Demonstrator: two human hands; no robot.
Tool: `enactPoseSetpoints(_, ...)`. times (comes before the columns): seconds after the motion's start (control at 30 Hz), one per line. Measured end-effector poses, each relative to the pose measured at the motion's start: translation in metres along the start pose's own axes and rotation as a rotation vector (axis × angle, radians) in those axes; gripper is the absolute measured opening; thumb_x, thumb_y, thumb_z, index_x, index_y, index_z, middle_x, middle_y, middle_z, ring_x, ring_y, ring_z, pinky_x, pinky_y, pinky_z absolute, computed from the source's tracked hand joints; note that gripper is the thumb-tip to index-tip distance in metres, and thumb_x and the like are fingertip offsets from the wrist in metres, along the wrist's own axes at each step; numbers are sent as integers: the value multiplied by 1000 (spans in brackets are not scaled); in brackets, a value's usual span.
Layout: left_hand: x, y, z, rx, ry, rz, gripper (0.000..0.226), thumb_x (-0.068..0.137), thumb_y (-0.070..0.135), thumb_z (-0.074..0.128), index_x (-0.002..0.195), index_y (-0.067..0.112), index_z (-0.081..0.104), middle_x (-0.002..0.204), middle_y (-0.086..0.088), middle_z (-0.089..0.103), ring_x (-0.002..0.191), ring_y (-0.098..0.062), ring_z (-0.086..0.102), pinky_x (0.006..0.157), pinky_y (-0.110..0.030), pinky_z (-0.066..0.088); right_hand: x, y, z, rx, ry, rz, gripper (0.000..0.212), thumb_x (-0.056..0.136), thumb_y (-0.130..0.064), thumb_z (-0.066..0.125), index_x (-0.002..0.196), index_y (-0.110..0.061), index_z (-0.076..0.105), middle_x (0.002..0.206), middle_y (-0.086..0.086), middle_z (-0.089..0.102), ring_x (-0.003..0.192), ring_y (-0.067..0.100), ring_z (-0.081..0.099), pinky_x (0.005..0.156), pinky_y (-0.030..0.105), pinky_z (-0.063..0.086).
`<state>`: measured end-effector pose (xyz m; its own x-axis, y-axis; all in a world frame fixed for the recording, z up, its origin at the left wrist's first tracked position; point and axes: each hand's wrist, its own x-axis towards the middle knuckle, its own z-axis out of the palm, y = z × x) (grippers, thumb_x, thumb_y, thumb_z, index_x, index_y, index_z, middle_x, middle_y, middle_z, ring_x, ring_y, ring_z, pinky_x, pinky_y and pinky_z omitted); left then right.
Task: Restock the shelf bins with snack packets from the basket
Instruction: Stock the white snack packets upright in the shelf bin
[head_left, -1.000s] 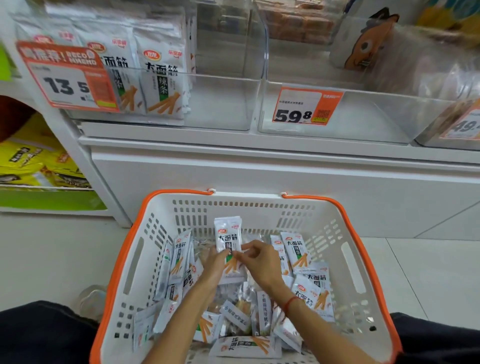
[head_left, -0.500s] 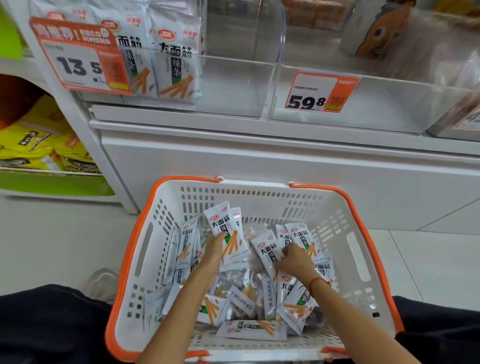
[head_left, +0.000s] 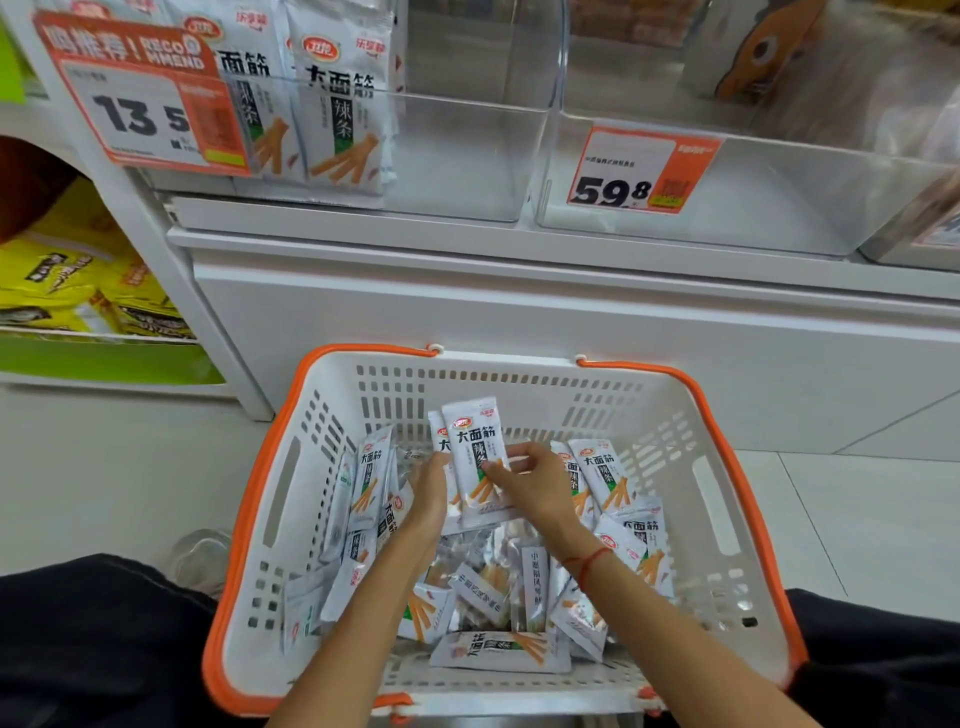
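Note:
A white basket with an orange rim sits on the floor below the shelf, filled with several white snack packets. Both hands are inside it. My left hand holds a small upright stack of packets from the left side. My right hand pinches the front packet of that stack against the others. Up on the shelf, the clear bin with the 13.5 price tag holds matching larger packets on its left side.
A second clear bin with a 59.8 tag stands to the right, another one beyond it. Yellow bags lie on a lower green shelf at left. White floor surrounds the basket; my dark-clothed knees flank it.
My right hand picked a packet from the right side of the basket and brought it onto the stack in my left hand. The stack now stands more upright.

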<state>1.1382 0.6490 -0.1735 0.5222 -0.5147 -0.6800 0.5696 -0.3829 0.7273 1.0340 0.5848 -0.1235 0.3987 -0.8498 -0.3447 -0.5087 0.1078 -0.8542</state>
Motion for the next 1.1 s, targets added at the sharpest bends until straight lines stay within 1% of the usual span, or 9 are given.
enactPoseSetpoints(0.2,-44,23,10,-54,-85,2,28,98,16,36,115,5,55,100,-17,62,78,-23,58,71,-34,48,-8,5,16,-87,111,-100,19,75,-29,78,86,-16,70,65,-11,56,58,4,53,53,17,39)
enactPoseSetpoints(0.33,-41,21,9,31,-129,-3,31,101,14,36,121,1,56,101,-20,64,77,-26,60,78,-43,50,0,-11,-17,-8,-157,43,34,94,-30,57,96,1,69,73,2,62,66,15,57,62,22,49)
enactPoseSetpoints(0.5,-37,16,13,60,-157,-8,29,101,16,39,119,4,58,93,-11,66,78,-23,61,85,-47,49,20,2,-97,-767,-244,296,14,90,-13,55,102,-5,51,74,4,54,61,18,56,53,25,50)
enactPoseSetpoints(0.57,-38,13,13,55,-188,-5,25,101,16,39,114,9,59,94,-10,65,77,-21,61,76,-39,50,13,19,-108,-994,-360,425,37,83,-10,67,113,-7,46,82,5,51,82,23,57,70,31,52)
enactPoseSetpoints(0.63,-39,11,12,45,-212,-9,23,100,15,39,111,10,59,92,-9,66,78,-21,61,74,-37,50,5,39,-109,-1069,-411,421,67,73,-19,79,128,-9,41,118,11,51,110,29,55,95,39,50)
enactPoseSetpoints(0.73,-40,10,9,78,-241,-22,22,101,15,38,106,10,58,86,-8,65,75,-22,61,69,-36,50,6,60,-107,-1106,-377,295,78,64,-31,85,128,-9,47,133,13,45,118,29,51,100,38,45)
enactPoseSetpoints(0.87,-39,13,4,153,-232,-28,24,101,15,36,108,7,57,83,-12,64,73,-25,60,72,-40,50,12,33,-125,-788,-485,232,19,78,-22,76,88,-15,61,82,-6,56,74,9,52,64,14,43)
enactPoseSetpoints(1.0,-42,17,-1,194,-211,-6,20,100,19,39,106,11,56,96,-14,65,92,-31,60,98,-52,44,12,-2,-129,-181,-591,212,27,82,-11,72,107,-15,64,102,8,67,92,19,64,92,34,53)
enactPoseSetpoints(1.1,-31,10,-3,172,-194,-29,34,92,33,50,116,10,53,121,-17,58,115,-35,53,105,-56,36,12,-24,-107,-62,-576,68,28,87,-12,67,113,-20,61,105,4,69,97,18,66,91,31,53)
